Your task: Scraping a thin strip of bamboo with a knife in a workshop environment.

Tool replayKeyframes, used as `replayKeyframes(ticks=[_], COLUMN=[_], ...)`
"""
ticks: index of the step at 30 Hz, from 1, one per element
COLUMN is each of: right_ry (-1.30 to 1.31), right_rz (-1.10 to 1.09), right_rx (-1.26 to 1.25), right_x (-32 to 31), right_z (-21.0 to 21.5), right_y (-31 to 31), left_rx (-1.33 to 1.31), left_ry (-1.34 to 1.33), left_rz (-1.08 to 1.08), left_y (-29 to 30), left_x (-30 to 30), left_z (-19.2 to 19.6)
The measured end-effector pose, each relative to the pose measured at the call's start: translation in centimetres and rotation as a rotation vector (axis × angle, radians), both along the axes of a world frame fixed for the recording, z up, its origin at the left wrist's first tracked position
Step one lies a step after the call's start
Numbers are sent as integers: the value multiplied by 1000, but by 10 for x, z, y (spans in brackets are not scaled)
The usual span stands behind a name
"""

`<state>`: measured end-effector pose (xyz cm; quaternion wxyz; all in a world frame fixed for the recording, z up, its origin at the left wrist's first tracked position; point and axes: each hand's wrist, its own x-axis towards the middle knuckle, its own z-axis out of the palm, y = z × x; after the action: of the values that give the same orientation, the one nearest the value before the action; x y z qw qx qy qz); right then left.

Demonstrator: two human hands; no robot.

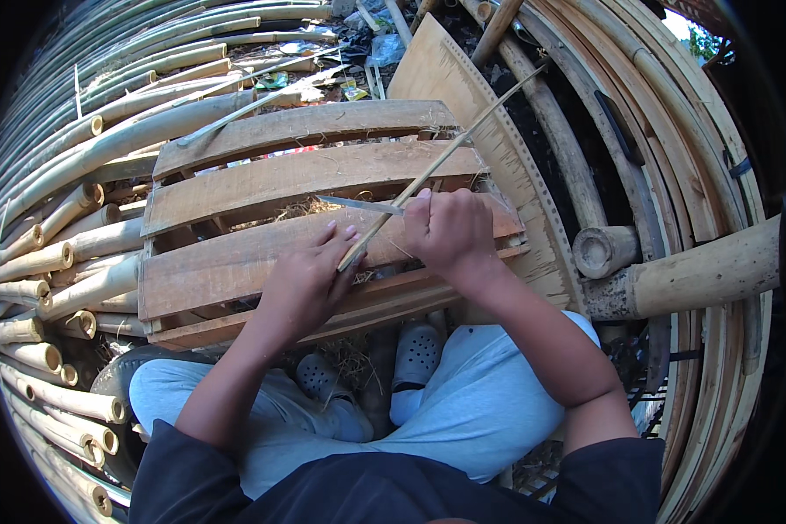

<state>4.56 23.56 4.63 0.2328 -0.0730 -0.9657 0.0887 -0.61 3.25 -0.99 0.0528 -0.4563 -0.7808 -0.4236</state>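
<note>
My left hand (310, 281) grips the near end of a thin bamboo strip (450, 150) that slants up and to the right over a wooden pallet (235, 188). My right hand (450, 231) is closed on the handle of a knife (362, 204), whose narrow blade points left and lies across the strip just above my left hand's fingers. Both hands rest over the pallet's front slats. My knees in light trousers and grey clogs (415, 349) sit just below the pallet.
Stacked bamboo poles (52, 262) fill the left side. Curved split bamboo lengths (672, 131) line the right, with a thick bamboo pole (690, 275) jutting in at the right. A perforated wooden board (489, 96) leans behind the pallet. Shavings lie between the slats.
</note>
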Motion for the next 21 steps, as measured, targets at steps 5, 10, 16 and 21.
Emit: replayKeyframes(ticks=[5, 10, 16, 21], right_ry=[-42, 9, -24, 88], right_rz=[103, -70, -221, 159], right_rx=[53, 8, 89, 10], right_x=[7, -2, -16, 1], right_z=[-4, 4, 10, -9], right_y=[-26, -14, 9, -7], left_rx=[-8, 5, 30, 31], left_ry=[-182, -186, -90, -220], left_rz=[-68, -52, -64, -37], left_y=[-4, -4, -6, 0], left_x=[-3, -4, -4, 1], left_z=[8, 5, 7, 7])
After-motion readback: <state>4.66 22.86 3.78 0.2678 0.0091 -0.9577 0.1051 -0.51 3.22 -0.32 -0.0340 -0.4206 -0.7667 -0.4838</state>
